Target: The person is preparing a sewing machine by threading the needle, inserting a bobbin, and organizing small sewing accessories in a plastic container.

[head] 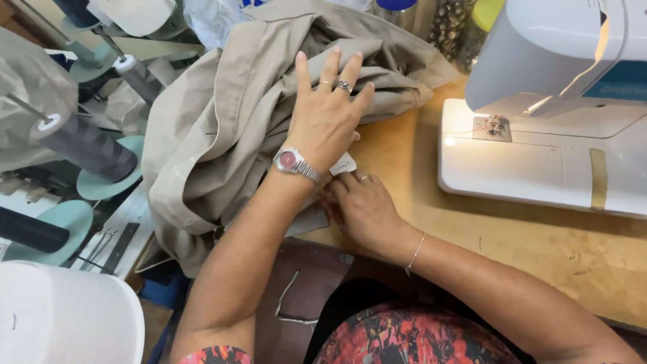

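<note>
Both hands (328, 118) on beige garment (222, 121)

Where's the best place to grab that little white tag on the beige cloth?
Probably the white tag's free corner, poking out past the left hand's wrist. Pinch it from the sewing machine side; the right hand's fingers already sit beside it, and the beige cloth covers its other end.

A sewing workshop: a white sewing machine (539, 148) on a wooden worktable (539, 243), thread cones (84, 145) on stands.
</note>
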